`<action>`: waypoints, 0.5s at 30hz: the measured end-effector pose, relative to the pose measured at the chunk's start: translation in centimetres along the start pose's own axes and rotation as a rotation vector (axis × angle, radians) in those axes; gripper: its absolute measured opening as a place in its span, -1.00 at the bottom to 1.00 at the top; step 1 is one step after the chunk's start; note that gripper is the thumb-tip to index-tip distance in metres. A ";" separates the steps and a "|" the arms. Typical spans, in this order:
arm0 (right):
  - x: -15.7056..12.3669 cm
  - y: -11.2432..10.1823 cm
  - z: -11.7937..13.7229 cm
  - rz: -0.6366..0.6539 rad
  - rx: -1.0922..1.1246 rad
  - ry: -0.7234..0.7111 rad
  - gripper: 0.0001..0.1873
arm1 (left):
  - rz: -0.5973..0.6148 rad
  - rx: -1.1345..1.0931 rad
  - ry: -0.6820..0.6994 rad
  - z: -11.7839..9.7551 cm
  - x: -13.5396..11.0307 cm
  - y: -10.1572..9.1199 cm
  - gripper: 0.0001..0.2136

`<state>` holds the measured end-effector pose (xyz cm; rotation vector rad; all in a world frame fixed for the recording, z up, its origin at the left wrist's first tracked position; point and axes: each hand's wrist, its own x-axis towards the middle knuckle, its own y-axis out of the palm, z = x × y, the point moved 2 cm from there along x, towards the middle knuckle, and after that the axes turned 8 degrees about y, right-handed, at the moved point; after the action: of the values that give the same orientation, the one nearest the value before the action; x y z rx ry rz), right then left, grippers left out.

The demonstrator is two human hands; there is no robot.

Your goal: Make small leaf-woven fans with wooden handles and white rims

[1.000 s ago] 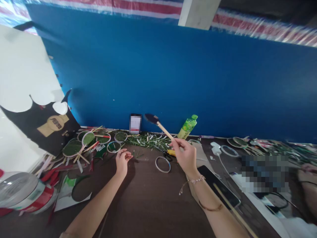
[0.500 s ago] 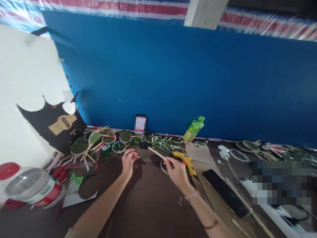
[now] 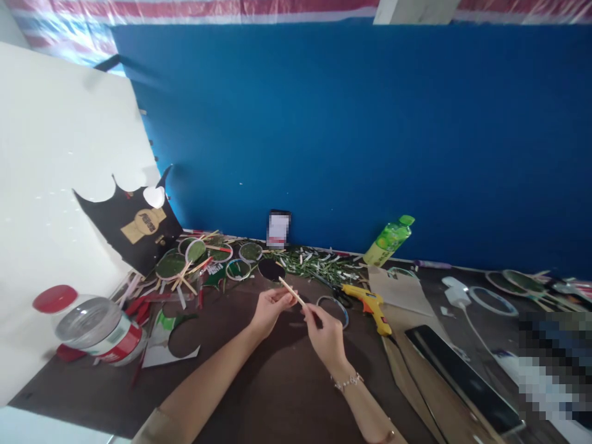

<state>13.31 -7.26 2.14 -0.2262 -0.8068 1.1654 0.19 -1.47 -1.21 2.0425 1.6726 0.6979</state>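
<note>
A pale wooden stick [image 3: 300, 300] slants up and away in front of me. At its far end is a dark round disc [image 3: 271, 269], apparently joined to the stick. My right hand [image 3: 326, 336] pinches the near end of the stick between thumb and fingers. Fingers together, my left hand [image 3: 271, 314] meets the stick at its middle and is closed on it. Beside my right hand, a thin ring [image 3: 333, 310] lies on the dark table. A yellow glue gun [image 3: 372, 305] rests just right of that ring.
Cut green strips [image 3: 319, 265] are heaped along the blue wall. Round framed pieces with sticks [image 3: 171, 265] crowd the left, behind a clear red-lidded jar [image 3: 99, 330]. A green bottle [image 3: 389, 240] leans at the back; a black phone [image 3: 462, 376] lies to the right.
My left hand has come across to the stick and closed on it. The disc now shows a broader face. The view has shifted, so the table's things appear farther right.
</note>
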 end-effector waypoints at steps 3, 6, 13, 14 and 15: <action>-0.2 0.2 0.0 0.012 0.017 0.014 -0.77 | -0.021 0.012 -0.008 0.1 0.0 -0.2 -0.66; -0.4 0.4 0.0 0.039 0.033 0.026 -0.78 | -0.033 0.027 -0.007 0.0 0.0 -0.2 -0.69; -0.5 0.3 0.0 0.039 0.049 0.030 -0.80 | 0.001 0.059 -0.012 -0.3 0.0 0.0 -0.80; -0.5 0.2 0.1 0.040 0.044 0.027 -0.81 | 0.008 0.058 -0.016 -0.3 0.0 0.0 -0.80; -0.5 0.2 0.2 0.042 0.040 0.029 -0.81 | 0.014 0.059 -0.021 -0.3 -0.1 0.1 -0.80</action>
<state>12.99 -7.64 1.96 -0.2273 -0.7559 1.2139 0.02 -1.55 -0.90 2.0963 1.6873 0.6367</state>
